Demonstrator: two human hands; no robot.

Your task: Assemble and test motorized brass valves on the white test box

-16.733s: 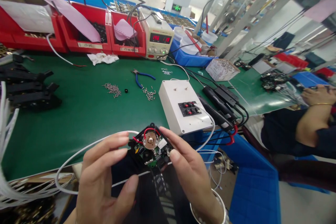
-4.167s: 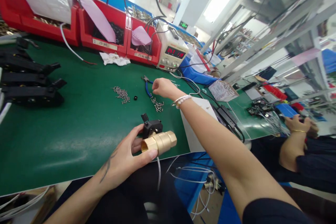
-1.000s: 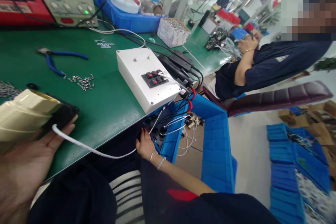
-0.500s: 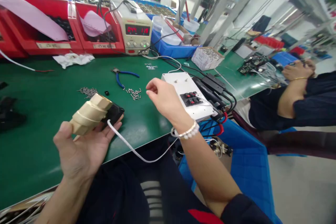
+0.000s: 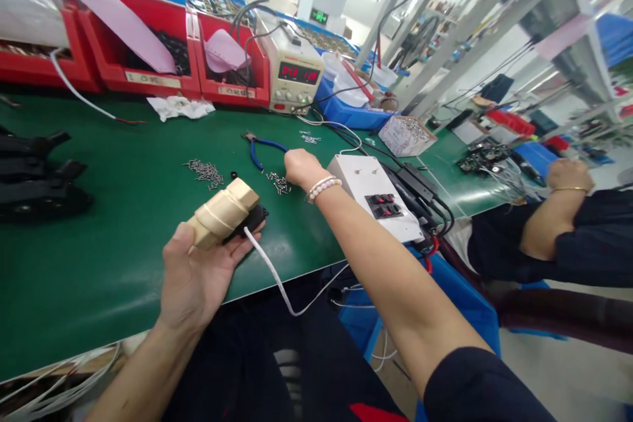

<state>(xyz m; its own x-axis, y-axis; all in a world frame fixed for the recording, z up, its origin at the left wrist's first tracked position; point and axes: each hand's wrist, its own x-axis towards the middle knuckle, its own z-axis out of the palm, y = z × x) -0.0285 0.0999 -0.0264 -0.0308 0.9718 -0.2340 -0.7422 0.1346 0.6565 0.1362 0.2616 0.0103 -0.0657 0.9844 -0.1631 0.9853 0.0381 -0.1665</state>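
Observation:
My left hand [image 5: 200, 270] is wrapped round a brass valve body [image 5: 222, 214] with a black housing [image 5: 253, 219] on its far side, raised above the green bench. A white cable [image 5: 271, 267] runs from the housing down over the bench edge. My right hand [image 5: 302, 168] is low over the bench with its fingers curled; the fingertips are mostly hidden. Right beside it lie a small pile of screws [image 5: 279, 183] and blue-handled pliers [image 5: 262, 145], one handle reaching to the hand. A larger screw pile [image 5: 204, 171] and a small black part [image 5: 234, 175] lie farther left.
A white switch box [image 5: 378, 194] stands right of my right hand, beside black adapters and cables. Red bins [image 5: 143, 46], a power supply [image 5: 294, 72] and a blue tray [image 5: 356, 115] line the back. Black parts [image 5: 39, 178] sit left. A co-worker's hand [image 5: 568, 175] is at far right.
My right hand has moved forward and left relative to the switch box, down to the small screw pile and pliers. The view has shifted left; my left hand still holds the valve.

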